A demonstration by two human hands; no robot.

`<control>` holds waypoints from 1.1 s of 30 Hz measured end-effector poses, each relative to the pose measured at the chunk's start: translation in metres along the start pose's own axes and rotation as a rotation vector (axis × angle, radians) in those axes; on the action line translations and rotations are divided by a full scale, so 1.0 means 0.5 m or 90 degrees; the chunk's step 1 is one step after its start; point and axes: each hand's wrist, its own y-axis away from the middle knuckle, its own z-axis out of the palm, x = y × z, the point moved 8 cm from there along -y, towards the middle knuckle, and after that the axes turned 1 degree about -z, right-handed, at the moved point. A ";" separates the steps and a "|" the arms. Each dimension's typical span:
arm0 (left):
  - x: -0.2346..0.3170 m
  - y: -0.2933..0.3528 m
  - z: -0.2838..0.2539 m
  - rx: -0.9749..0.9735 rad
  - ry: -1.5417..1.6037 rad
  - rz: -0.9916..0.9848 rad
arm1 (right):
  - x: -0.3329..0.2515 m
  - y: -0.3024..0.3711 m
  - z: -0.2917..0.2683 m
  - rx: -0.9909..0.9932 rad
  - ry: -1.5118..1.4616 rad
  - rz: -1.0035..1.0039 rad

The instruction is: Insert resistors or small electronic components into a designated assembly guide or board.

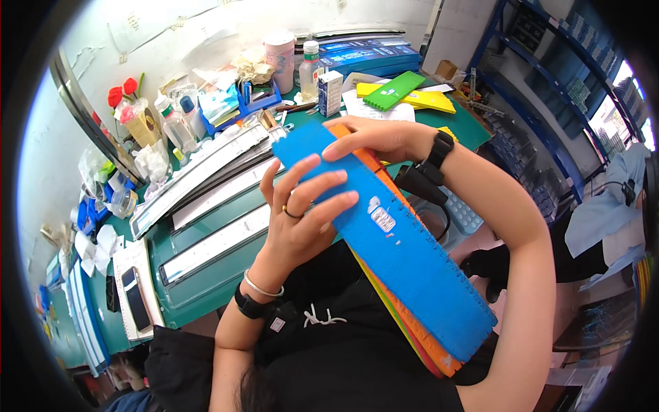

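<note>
Over my lap, between my forearms: a stack of long flat strips slants from upper left to lower right, blue strip (415, 264) on top, orange strip (425, 340) peeking out below.
Left hand (295, 223): fingers spread, tips across the blue face near its upper end; what sits behind, I can't tell.
Right hand (388, 141): at the top end, one digit on the blue face, others at the edge, looks like a pinch.
Far end of strips: well away from both hands, pointing down beside my right arm.
Weight and feel: light and stiffish, I'd judge; smooth faces could slide over each other.
Best hold: both long edges, nearer the middle, squeezing every layer.
Beyond, on the green table (182, 312): a green toothed strip (394, 90).
</note>
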 end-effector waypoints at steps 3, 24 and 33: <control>-0.015 -0.016 0.015 0.057 -0.005 -0.087 | -0.032 0.048 -0.020 0.087 -0.040 -0.081; -0.102 0.097 0.057 0.081 0.745 -0.524 | 0.133 0.310 -0.315 0.703 -0.297 -0.285; -0.188 0.164 0.003 0.204 0.575 -0.766 | 0.162 0.306 -0.201 0.815 -0.111 -0.305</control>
